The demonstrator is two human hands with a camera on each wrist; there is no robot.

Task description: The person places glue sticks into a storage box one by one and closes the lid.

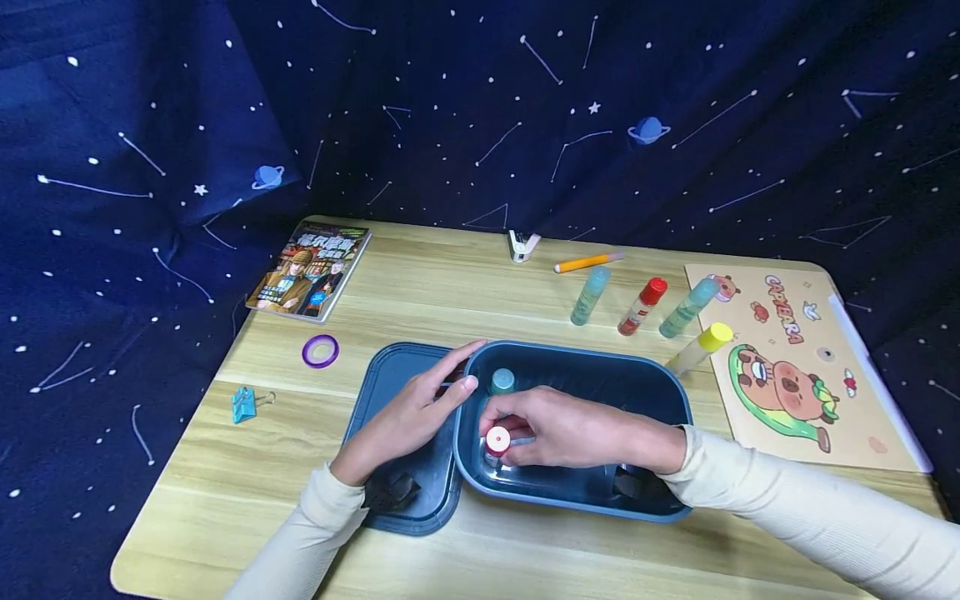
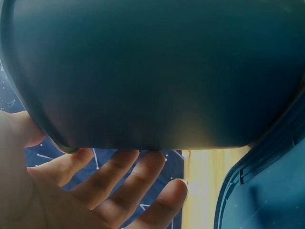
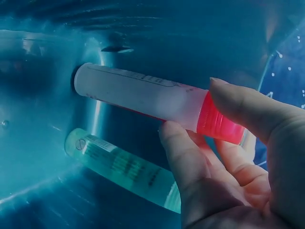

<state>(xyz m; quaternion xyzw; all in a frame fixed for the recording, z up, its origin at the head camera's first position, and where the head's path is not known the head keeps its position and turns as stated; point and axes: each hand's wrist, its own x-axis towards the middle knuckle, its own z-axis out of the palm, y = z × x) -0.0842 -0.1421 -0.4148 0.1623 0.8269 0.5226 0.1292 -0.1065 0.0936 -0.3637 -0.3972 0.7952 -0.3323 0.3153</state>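
A dark blue box (image 1: 645, 392) stands on the wooden table, its lid (image 1: 397, 375) lying flat at its left. My right hand (image 1: 525, 429) reaches inside the box and pinches a red-capped glue stick (image 1: 497, 439) between thumb and fingers; the right wrist view shows the stick (image 3: 143, 98) end-on against the box's inner wall (image 3: 190, 38). A teal-capped glue stick (image 1: 502, 381) is in the box beside it, its clear greenish body (image 3: 124, 169) just below the red one. My left hand (image 1: 438, 392) rests on the box's left rim, fingers (image 2: 119, 186) straight and spread beside the outer wall (image 2: 152, 71).
Behind the box lie a teal glue stick (image 1: 589, 295), a red one (image 1: 642, 306), a green one (image 1: 688, 307) and a yellow one (image 1: 699, 347). Also here: orange pencil (image 1: 588, 262), stapler (image 1: 522, 245), book (image 1: 309, 271), purple tape ring (image 1: 320, 351), binder clip (image 1: 244, 404), capybara sheet (image 1: 795, 367).
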